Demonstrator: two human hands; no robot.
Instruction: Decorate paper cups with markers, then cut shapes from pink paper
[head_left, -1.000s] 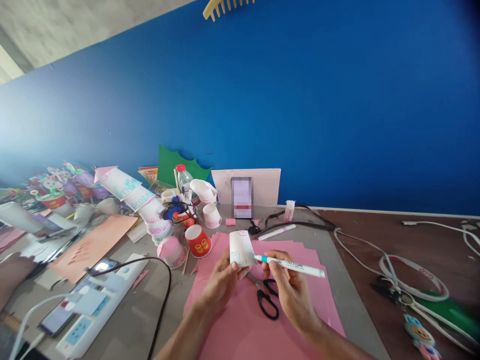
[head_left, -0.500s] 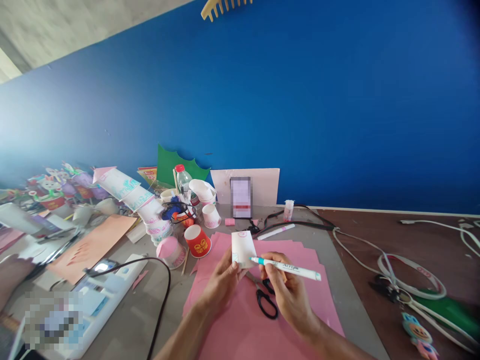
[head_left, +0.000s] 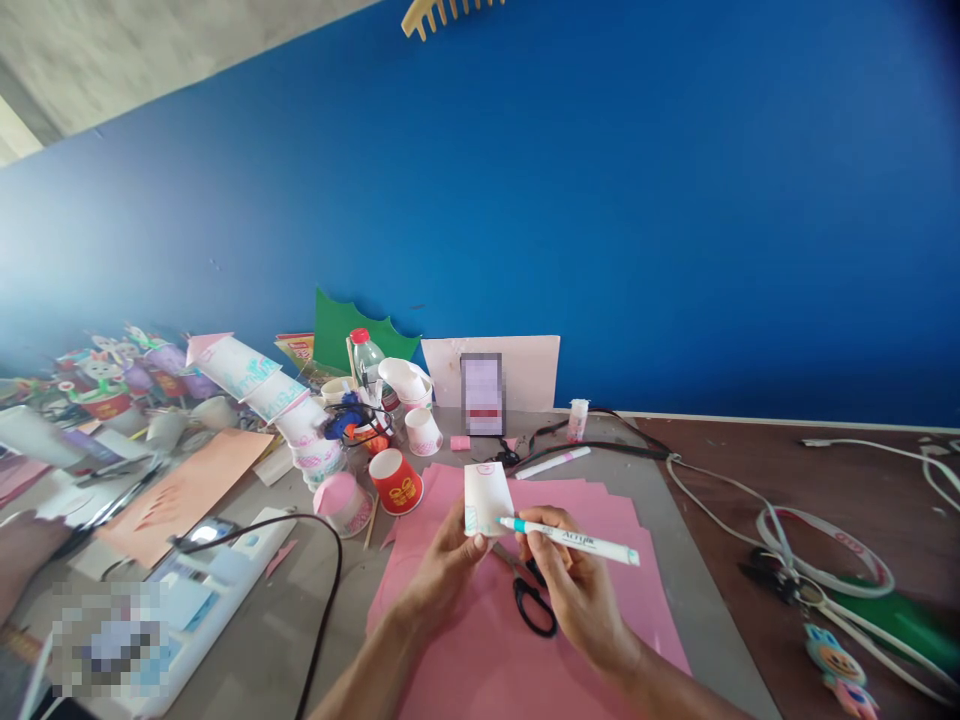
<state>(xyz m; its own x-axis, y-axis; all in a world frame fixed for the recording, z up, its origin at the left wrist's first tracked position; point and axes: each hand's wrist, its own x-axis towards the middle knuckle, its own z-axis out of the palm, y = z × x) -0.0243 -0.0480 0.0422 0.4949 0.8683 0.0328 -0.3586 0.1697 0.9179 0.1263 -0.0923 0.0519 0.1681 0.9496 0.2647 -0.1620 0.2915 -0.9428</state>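
Note:
My left hand (head_left: 442,565) grips a white paper cup (head_left: 486,495) by its lower end, thumb across the near side. The cup bears a small pink drawing near the top and teal marks at its lower left. In my right hand (head_left: 574,575) is a white acrylic marker (head_left: 581,540) with a teal tip, held like a pen. Its tip meets or nearly meets the cup's lower right side. Under both hands are pink paper sheets (head_left: 480,660), with black-handled scissors (head_left: 534,608) lying on them, partly hidden by my right hand.
A red paper cup (head_left: 396,482), a pink-topped cup (head_left: 343,503) and a leaning stack of decorated cups (head_left: 274,395) stand left. A phone (head_left: 482,395) is propped at the back. A black cable (head_left: 328,600) crosses the left; another person's hand (head_left: 26,555) is at far left.
The marker's tip has shifted slightly left across the cup, and the teal marks at its lower left show a little more. Both hands keep their hold.

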